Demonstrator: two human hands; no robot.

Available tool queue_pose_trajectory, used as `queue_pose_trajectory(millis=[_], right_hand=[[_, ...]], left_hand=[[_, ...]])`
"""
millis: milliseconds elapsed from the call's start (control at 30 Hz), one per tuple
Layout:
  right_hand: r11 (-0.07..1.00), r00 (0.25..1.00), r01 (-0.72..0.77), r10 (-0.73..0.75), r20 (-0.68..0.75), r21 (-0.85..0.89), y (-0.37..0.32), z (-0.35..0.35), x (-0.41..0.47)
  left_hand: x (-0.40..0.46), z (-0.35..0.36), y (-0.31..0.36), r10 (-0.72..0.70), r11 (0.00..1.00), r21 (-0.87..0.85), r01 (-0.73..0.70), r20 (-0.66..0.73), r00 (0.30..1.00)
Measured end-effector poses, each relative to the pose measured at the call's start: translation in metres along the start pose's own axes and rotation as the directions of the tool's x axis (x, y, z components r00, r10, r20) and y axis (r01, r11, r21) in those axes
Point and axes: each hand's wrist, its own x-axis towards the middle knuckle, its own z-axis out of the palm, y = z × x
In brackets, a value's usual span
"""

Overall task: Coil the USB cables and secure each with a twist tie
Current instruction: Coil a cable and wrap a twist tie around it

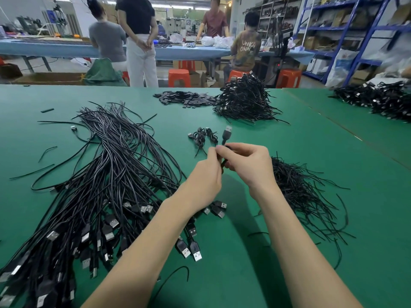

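Right hand: I am seeing my right hand point(245, 162) curling its fingers around a coiled black cable point(224, 162) above the middle of the table.
Left hand: my left hand point(205, 176) is pinching the same coil from the 9 o'clock side, fingertips closing on it and touching the right thumb.
Plug: the cable's plug point(227, 132) is sticking up at 12 o'clock from my fingers.
Twist tie: I cannot tell whether one is sitting on the coil; the fingers are hiding it.
Finished coils: a few small bundles point(203, 135) are lying on the cloth at 11 o'clock from my hands.
Twist ties: a loose heap of thin black ties point(298, 187) is lying at 3 o'clock, just beside my right wrist.
Uncoiled cables: a long sheaf point(106, 174) is stretching from 10 o'clock down to 7 o'clock, plugs nearest me.
Far pile: a mound of coiled cables point(244, 100) is sitting at 12 o'clock, well apart.
Table: green cloth point(311, 138) is covering it.
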Motion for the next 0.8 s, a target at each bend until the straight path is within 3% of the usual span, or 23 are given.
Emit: queue_pose_trajectory(millis=[167, 300, 333, 400, 467, 500, 567, 633, 800], right_hand=[[0.993, 0.997, -0.060, 0.063, -0.033, 0.099, 0.003, -0.011, 0.005], [0.990, 0.992, -0.114, 0.110, 0.060, 0.078, 0.005, -0.019, 0.009], [0.993, 0.991, -0.116, 0.115, 0.063, 0.007, 0.003, -0.026, 0.011], [0.923, 0.998, -0.050, 0.064, 0.025, -0.381, 0.003, -0.045, 0.017], [0.662, 0.998, -0.010, 0.054, 0.034, -0.750, 0.005, -0.062, 0.019], [0.551, 0.995, -0.017, 0.094, 0.041, -0.834, 0.005, -0.066, 0.018], [0.445, 0.983, -0.050, 0.180, 0.035, -0.894, 0.006, -0.069, 0.016], [0.411, 0.975, -0.062, 0.221, 0.033, -0.909, 0.007, -0.066, 0.014], [0.468, 0.984, -0.125, 0.168, -0.051, -0.875, 0.016, -0.061, 0.012]], left_hand=[[-0.002, 0.012, 0.002, 0.023, 0.982, -0.189, -0.029, -0.036, 0.999], [-0.001, 0.015, -0.005, -0.098, 0.952, -0.299, 0.066, -0.093, 0.991], [-0.001, 0.014, -0.008, -0.147, 0.921, -0.375, 0.106, -0.083, 0.986], [0.001, 0.011, -0.014, -0.227, 0.839, -0.516, 0.172, -0.045, 0.973], [0.003, 0.009, -0.020, -0.286, 0.785, -0.580, 0.218, -0.028, 0.958], [0.004, 0.008, -0.022, -0.311, 0.764, -0.601, 0.235, -0.024, 0.950], [0.005, 0.008, -0.024, -0.341, 0.723, -0.645, 0.250, -0.018, 0.940], [0.006, 0.008, -0.024, -0.345, 0.700, -0.670, 0.246, -0.015, 0.939], [0.007, 0.007, -0.025, -0.334, 0.699, -0.675, 0.237, -0.015, 0.942]])
